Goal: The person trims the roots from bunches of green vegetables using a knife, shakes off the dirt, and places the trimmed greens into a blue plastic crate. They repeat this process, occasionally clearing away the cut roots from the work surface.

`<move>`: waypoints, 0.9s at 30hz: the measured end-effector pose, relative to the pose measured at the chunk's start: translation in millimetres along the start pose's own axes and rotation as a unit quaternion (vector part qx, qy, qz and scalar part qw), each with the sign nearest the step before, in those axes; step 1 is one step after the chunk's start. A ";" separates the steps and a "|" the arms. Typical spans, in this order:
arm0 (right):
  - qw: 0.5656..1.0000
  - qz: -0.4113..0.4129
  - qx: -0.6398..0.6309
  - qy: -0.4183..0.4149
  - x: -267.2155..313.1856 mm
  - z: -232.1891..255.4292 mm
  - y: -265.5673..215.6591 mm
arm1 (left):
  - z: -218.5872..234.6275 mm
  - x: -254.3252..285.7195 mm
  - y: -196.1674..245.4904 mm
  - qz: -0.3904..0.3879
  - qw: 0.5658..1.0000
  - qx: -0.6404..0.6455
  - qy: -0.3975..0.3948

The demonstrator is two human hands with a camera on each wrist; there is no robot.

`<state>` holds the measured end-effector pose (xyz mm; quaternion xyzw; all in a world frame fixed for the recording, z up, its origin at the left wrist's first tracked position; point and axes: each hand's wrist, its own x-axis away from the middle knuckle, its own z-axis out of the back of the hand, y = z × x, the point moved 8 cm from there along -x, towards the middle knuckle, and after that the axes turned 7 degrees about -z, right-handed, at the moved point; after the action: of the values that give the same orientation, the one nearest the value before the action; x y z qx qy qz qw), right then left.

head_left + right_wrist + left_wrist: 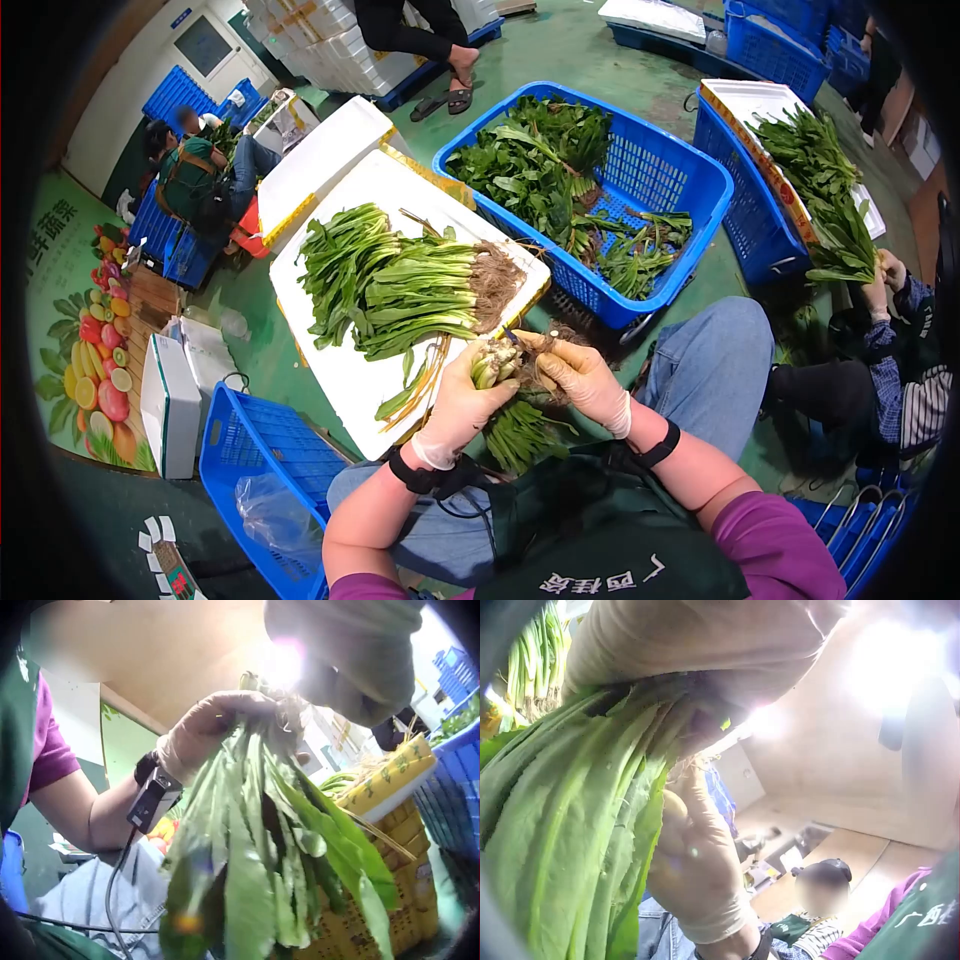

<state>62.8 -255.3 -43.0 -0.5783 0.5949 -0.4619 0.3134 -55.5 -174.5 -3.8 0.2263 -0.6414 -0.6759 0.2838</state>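
Observation:
Gloved, the left hand (465,405) grips a bunch of leafy greens (520,435) near its pale stem ends, the leaves hanging down. The right hand (590,385) pinches at the brown roots (556,345) of that bunch, close beside the left. In the left wrist view the broad leaves (570,832) spread below the left hand (697,645), with the right hand (701,862) behind. The right wrist view shows the left hand (214,727) around the stems and the leaves (255,847) dangling. Rooted greens (420,285) lie on a white foam lid (350,400) just ahead.
A blue crate (690,255) holding more greens stands beyond the lid. At lower left is another blue crate (270,440) with a plastic bag. A person at right holds greens (840,240) over a foam box; others sit or stand farther back.

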 end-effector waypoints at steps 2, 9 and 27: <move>1.000 0.009 0.012 0.011 -3.2 4.4 9.8 | -0.9 2.5 -5.7 0.012 1.000 0.015 0.005; 0.998 0.028 -0.040 0.028 -3.2 11.3 0.5 | -5.5 2.0 -26.2 0.024 1.000 -0.004 -0.012; 0.978 0.044 0.045 0.197 -12.1 72.4 2.1 | 96.6 46.7 93.8 0.161 0.985 -0.007 0.067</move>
<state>129.3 -257.3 -74.1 -0.4345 0.6483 -0.5793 0.2354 -145.9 -136.2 99.5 0.1627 -0.6445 -0.6089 0.4329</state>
